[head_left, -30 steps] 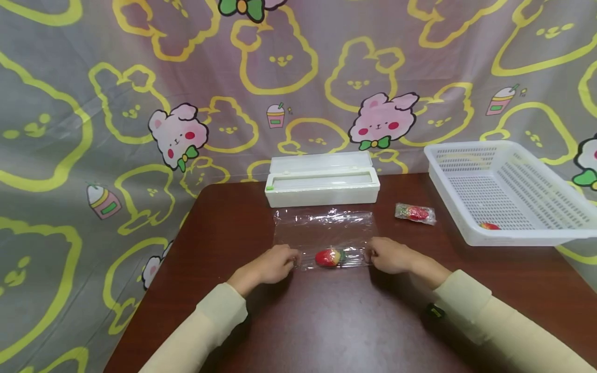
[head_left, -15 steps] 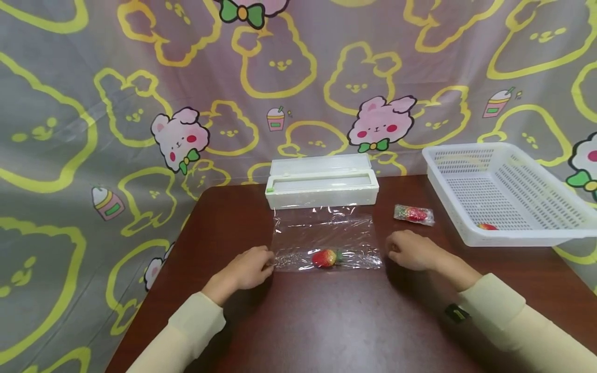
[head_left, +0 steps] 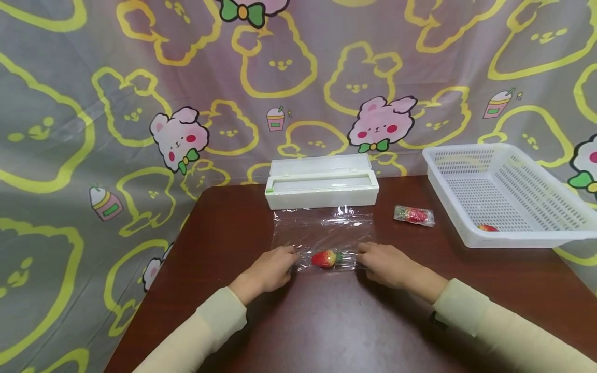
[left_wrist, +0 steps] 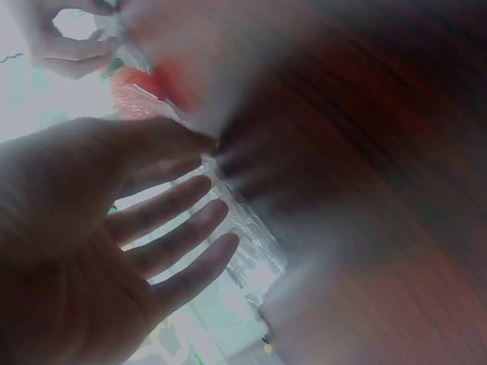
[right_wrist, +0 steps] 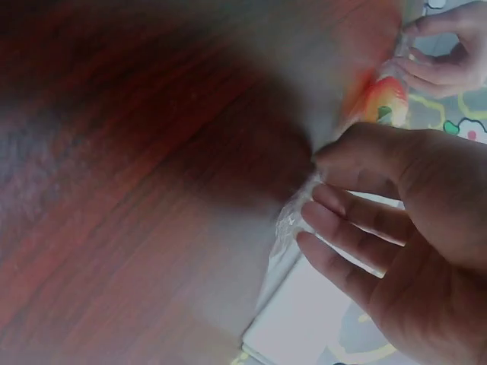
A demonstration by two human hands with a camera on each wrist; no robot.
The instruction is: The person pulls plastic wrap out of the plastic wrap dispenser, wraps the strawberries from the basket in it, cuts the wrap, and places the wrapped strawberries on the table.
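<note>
A red toy-like strawberry (head_left: 324, 258) with a green leafy end lies under or in the near edge of a sheet of clear cling film (head_left: 322, 230). Left of the fruit, my left hand (head_left: 272, 267) pinches the film between thumb and forefinger. My right hand (head_left: 387, 263) does the same on the leafy side. In the left wrist view, the other fingers (left_wrist: 183, 247) are stretched out beside the crinkled film (left_wrist: 255, 258). The right wrist view likewise has the thumb and forefinger meeting at the film, with the strawberry (right_wrist: 386, 99) beyond.
Behind the film stands a white cling film dispenser (head_left: 323, 199), lid raised. To its right lies a wrapped strawberry (head_left: 414, 215). A white perforated basket (head_left: 494, 239) with another strawberry (head_left: 487, 227) stands at the right. A patterned curtain (head_left: 289, 62) hangs along the table's back edge.
Both hands first moved outward from the strawberry, spreading apart, then came back in and now pinch the film close to its two ends. The strawberry shifted slightly left.
</note>
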